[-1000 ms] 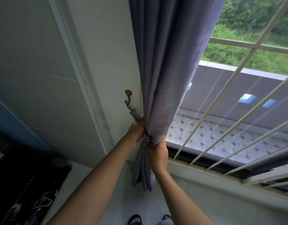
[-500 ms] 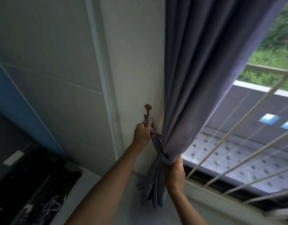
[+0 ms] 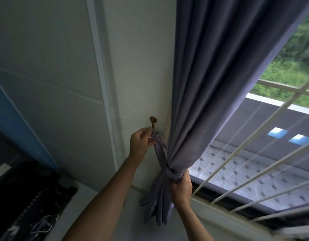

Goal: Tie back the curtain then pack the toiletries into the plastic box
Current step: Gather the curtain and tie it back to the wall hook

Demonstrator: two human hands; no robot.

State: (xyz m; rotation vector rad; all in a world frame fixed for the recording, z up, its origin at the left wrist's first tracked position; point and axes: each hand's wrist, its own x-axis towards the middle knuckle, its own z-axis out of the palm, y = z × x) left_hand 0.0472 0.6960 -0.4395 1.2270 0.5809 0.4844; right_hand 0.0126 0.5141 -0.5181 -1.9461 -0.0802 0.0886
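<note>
A grey-purple curtain (image 3: 211, 84) hangs at the left side of the window, gathered low into a bunch. A tie-back band (image 3: 159, 150) of the same cloth wraps around the bunch and runs up to a brown wall hook (image 3: 152, 121). My left hand (image 3: 140, 142) pinches the band's upper end right below the hook. My right hand (image 3: 180, 187) grips the gathered curtain at the wrapped band, with the curtain's tail (image 3: 156, 206) hanging beside it. No toiletries or plastic box are in view.
White window bars (image 3: 251, 153) cross the glass on the right, above the sill (image 3: 219, 216). A white wall with a vertical trim strip (image 3: 101, 84) fills the left. A dark cluttered surface (image 3: 28, 202) lies at the lower left.
My left hand rose from the gathered curtain up to the hook with the band's end. My right hand stayed on the bunch. The view swung left.
</note>
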